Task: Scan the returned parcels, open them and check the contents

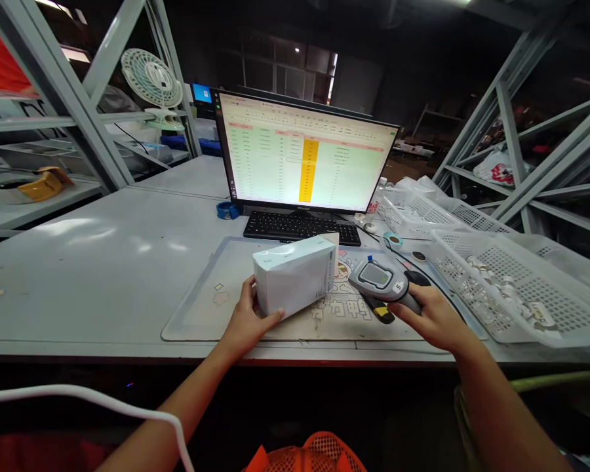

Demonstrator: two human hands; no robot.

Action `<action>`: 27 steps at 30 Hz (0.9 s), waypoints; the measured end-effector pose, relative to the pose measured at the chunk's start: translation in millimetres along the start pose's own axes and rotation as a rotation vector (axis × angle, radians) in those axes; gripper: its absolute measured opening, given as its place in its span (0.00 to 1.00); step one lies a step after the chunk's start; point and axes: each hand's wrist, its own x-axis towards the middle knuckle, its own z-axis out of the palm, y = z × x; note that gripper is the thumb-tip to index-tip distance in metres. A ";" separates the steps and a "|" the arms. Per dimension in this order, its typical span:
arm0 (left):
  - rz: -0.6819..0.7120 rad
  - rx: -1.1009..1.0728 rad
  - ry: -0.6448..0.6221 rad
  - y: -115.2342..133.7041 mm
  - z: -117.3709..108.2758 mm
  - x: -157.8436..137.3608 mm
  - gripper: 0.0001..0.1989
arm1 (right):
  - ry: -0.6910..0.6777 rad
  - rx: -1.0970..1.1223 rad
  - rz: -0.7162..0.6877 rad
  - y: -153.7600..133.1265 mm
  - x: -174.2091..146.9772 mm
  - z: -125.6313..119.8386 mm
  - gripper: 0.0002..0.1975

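My left hand [248, 321] grips the near left end of a white box [295, 282], thumb on its front face and fingers behind. The box is tilted above a printed desk mat [201, 308], and small print shows toward its right end. In my right hand [432, 314] is a grey handheld barcode scanner [376, 278], its head with a small display turned toward the box. A black-and-yellow tool [381, 311], perhaps a box cutter, lies on the mat just under the scanner.
Behind the mat stand a black keyboard [295, 226] and a monitor [265, 151] showing a spreadsheet. White perforated baskets [570, 308] with small items line the right side. A blue tape roll [227, 210] sits left of the keyboard. Metal frames [69, 98] and a fan [150, 78] rise at left.
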 end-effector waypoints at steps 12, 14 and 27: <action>0.029 0.353 0.205 -27.7 -76.5 -11.5 0.48 | 0.031 -0.436 0.630 134.3 58.5 76.2 0.32; 0.000 0.371 0.202 -33.0 -84.8 -9.4 0.48 | 0.000 -0.466 0.655 136.0 62.0 77.3 0.33; -0.028 0.579 0.230 -41.1 -81.3 1.5 0.50 | -0.003 -0.284 0.331 77.6 205.7 125.6 0.30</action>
